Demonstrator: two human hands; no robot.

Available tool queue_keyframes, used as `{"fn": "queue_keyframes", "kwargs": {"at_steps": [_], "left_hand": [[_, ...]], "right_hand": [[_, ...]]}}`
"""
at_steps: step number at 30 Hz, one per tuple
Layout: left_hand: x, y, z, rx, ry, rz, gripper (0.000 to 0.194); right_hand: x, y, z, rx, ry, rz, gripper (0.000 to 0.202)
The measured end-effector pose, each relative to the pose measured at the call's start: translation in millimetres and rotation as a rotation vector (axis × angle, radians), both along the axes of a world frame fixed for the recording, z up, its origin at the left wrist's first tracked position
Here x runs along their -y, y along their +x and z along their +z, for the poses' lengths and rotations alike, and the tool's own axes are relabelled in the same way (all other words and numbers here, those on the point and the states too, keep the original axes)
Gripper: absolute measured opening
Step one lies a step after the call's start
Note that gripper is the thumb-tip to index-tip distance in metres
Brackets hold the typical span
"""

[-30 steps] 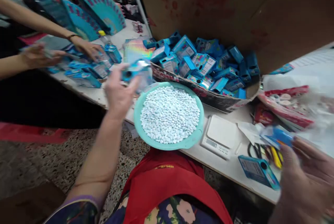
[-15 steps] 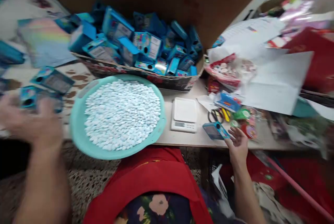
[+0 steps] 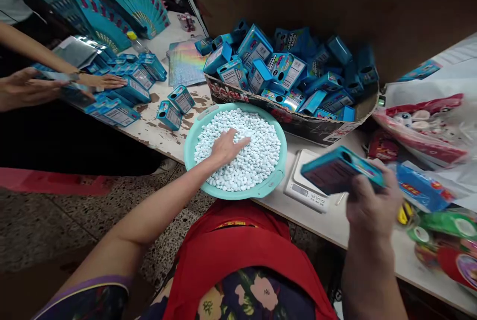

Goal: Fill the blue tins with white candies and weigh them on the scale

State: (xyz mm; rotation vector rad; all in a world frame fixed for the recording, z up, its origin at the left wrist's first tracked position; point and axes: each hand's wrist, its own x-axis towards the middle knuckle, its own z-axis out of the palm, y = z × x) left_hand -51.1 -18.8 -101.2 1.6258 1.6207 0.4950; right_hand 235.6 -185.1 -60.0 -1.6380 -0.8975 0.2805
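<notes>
My left hand (image 3: 225,149) rests on a heap of small whitish-blue candies (image 3: 257,146) in a round turquoise basin (image 3: 188,153). Its thumb and a finger are spread; the other fingertips are partly hidden among the candies. My right hand (image 3: 376,200) grips a small blue carton (image 3: 331,171) with a dark round hole in its end. The carton is held tilted above a white digital scale (image 3: 307,200) at the table's front edge.
Behind the basin, a cardboard box (image 3: 276,116) is heaped with similar blue cartons. Two small cartons (image 3: 169,115) stand left of the basin. A co-worker's hands (image 3: 100,81) are among stacked cartons at far left. A plastic bag (image 3: 425,128) and tape rolls (image 3: 458,225) lie right.
My left hand has moved right, from beside the small cartons onto the candies. My right hand has lifted its carton over the scale. The view has turned left, showing the co-worker's hands.
</notes>
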Motion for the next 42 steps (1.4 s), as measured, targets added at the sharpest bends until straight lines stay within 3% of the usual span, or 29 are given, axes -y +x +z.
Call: {"fn": "queue_keyframes", "kwargs": {"at_steps": [4, 8, 13, 17, 20, 25, 33, 42], "left_hand": [[-0.5, 6.0, -1.1, 0.512, -0.253, 0.250, 0.048], [-3.1, 7.9, 8.7, 0.896, -0.573, 0.346, 0.034], [-4.8, 13.0, 43.9, 1.103, -0.476, 0.445, 0.026], [-3.7, 17.4, 74.9, 1.271, -0.346, 0.396, 0.022], [-3.3, 20.4, 85.2, 1.310, -0.207, 0.327, 0.026], [-5.4, 23.7, 83.0, 1.257, -0.112, 0.280, 0.033], [-6.2, 24.4, 81.2, 1.253, -0.164, 0.216, 0.031], [-13.1, 28.8, 84.4, 1.208, -0.116, 0.203, 0.034]], "right_hand": [[-40.4, -50.6, 22.2, -0.011, -0.068, 0.384, 0.037], [-54.9, -81.8, 36.4, -0.015, -0.175, 0.579, 0.034], [-65.6, -95.0, 32.5, 0.033, -0.291, 0.650, 0.043], [-80.0, -109.6, 28.6, 0.190, -0.305, 0.636, 0.047], [-89.2, -120.5, 28.7, 0.296, -0.268, 0.622, 0.044], [-95.0, -129.0, 33.6, 0.392, -0.295, 0.629, 0.040], [-105.2, -125.0, 43.3, 0.421, -0.421, 0.662, 0.040], [-101.7, -120.7, 38.7, 0.375, -0.330, 0.637, 0.042]]}}
